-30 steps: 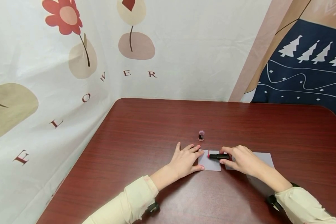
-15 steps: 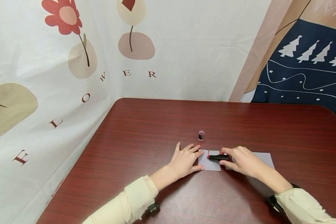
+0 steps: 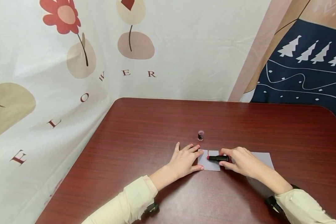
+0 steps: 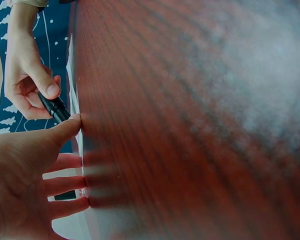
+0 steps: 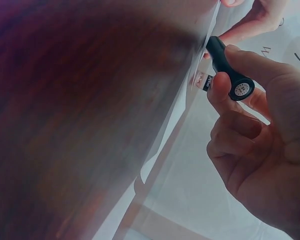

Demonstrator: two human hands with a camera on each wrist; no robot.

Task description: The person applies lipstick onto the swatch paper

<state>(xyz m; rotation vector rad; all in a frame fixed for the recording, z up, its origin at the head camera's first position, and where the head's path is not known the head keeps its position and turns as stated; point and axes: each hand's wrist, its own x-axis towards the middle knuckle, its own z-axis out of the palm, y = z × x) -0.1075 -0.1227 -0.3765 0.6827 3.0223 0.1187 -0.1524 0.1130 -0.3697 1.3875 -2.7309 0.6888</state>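
Note:
My right hand (image 3: 245,161) pinches a black lipstick (image 3: 218,158) between thumb and fingers. It lies nearly level, with its red tip at a small white paper (image 3: 210,166). A short red line (image 3: 208,152) runs from near the paper's far edge to the tip. In the right wrist view, a round pale label shows on the end of the lipstick (image 5: 242,89). My left hand (image 3: 182,161) lies spread on the table, thumb and forefinger on the paper's left edge. A small clear cap-like container (image 3: 201,135) with a dark label stands just beyond the paper.
Another white paper (image 3: 264,158) lies to the right, partly under my right hand and forearm. The reddish-brown table (image 3: 145,124) meets a printed cloth wall (image 3: 190,62) at its left and far edges.
My right hand has drawn the lipstick slightly toward me, and the red line on the paper has grown a little longer. The left hand stays in place.

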